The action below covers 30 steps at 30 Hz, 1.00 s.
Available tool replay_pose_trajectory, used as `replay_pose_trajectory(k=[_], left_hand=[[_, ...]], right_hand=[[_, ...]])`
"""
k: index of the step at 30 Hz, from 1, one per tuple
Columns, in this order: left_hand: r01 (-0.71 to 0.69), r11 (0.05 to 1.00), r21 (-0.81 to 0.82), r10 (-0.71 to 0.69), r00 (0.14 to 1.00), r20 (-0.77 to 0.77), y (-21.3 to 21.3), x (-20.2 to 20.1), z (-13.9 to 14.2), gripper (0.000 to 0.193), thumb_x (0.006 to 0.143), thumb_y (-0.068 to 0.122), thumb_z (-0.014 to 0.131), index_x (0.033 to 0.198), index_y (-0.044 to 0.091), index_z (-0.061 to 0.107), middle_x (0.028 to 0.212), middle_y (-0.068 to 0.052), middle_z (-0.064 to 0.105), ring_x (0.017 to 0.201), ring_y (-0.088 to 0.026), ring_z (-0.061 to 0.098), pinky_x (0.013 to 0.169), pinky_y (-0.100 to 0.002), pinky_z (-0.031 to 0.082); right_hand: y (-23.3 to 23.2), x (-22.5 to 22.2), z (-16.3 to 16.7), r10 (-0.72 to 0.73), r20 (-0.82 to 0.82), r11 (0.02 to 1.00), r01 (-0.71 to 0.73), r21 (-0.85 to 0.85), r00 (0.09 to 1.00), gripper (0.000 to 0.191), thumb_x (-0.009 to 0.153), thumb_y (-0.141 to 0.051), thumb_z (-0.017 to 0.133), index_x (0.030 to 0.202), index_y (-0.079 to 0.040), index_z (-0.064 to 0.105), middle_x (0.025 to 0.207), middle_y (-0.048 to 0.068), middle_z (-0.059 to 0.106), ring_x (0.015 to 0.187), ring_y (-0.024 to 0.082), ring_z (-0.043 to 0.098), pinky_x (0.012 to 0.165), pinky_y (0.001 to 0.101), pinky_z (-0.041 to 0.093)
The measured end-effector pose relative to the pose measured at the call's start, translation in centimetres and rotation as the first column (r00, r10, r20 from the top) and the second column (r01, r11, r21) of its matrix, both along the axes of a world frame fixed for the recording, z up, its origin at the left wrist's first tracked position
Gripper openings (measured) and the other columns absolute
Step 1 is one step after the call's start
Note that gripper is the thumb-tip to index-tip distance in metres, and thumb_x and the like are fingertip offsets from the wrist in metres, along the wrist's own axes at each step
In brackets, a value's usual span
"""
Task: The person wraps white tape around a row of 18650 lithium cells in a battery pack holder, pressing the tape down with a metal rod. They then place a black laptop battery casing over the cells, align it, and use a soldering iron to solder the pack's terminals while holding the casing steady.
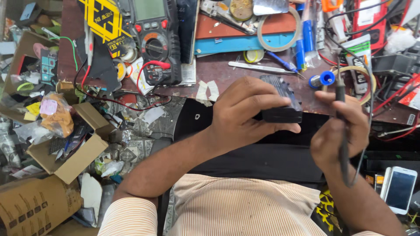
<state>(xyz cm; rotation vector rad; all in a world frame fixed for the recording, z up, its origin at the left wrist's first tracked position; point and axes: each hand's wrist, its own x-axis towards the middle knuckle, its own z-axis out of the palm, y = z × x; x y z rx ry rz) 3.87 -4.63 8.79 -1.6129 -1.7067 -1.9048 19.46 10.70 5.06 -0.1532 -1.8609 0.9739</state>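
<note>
Fingers of the left hand (245, 116) wrap over a black rectangular block (282, 101), a ridged, box-like part held just above the front edge of the cluttered wooden bench (227, 72). The thumb lies along the block's near lower edge, its tip reaching toward the right end, while the other fingers curl over the top from the left, so the hand is clamped on the block with most of its right half showing. The block's long axis runs from upper left to lower right, its far end pointing away toward the bench and its near face turned toward the person.

To the right, the right hand (339, 131) is closed around a slim dark soldering iron (342, 126). The iron stands nearly upright in the view, its long axis running away from the body, with the tip end up near a blue solder spool (326, 78) and the cord end trailing down past the wrist. The fingers fold around the shaft from the left and sit near the block's right end without clearly touching it.

Behind the hands on the bench sit a multimeter (155, 39) with red and black leads, a roll of tape (280, 28) and a pair of tweezers (260, 67). An open cardboard box (74, 148) stands at the left, and a white phone (399, 189) lies at the lower right.
</note>
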Motion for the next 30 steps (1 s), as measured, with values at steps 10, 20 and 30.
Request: replay_pose_trajectory(k=[10,20,30], left_hand=[[0.028,0.997,-0.068,-0.031,0.998,-0.051,3.6,2.0,-0.5,0.051,0.087,0.034,0.085,0.127,0.01,0.064,0.116,-0.003,0.067,0.106,-0.021,0.066,0.094,-0.034,0.051],[0.347,0.928,-0.135,-0.343,0.938,0.054,3.1,0.9,-0.2,0.052,0.093,0.02,0.083,0.137,0.008,0.059,0.131,-0.007,0.064,0.123,-0.024,0.065,0.107,-0.033,0.055],[0.329,0.942,-0.068,-0.319,0.939,0.127,2.3,1.1,-1.0,0.036,0.095,0.007,0.08,0.126,0.007,0.061,0.126,-0.008,0.065,0.117,-0.023,0.067,0.104,-0.033,0.057]], right_hand=[[0.8,5.1,0.2,-0.06,-0.122,0.982,0.081,0.168,0.991,0.025,0.108,-0.022,0.062,0.122,-0.001,0.057,0.116,0.018,0.068,0.089,0.032,0.074,0.077,0.0418,0.067],[-0.2,6.7,0.9,0.101,0.027,0.986,-0.096,-0.134,0.995,0.025,0.102,-0.026,0.061,0.117,-0.009,0.049,0.118,0.021,0.059,0.111,0.041,0.074,0.057,0.0215,0.057],[-0.6,6.3,0.6,0.123,0.019,0.987,-0.12,-0.104,0.992,0.029,0.104,-0.021,0.064,0.125,-0.008,0.049,0.119,0.017,0.058,0.112,0.038,0.073,0.08,0.0354,0.066]])
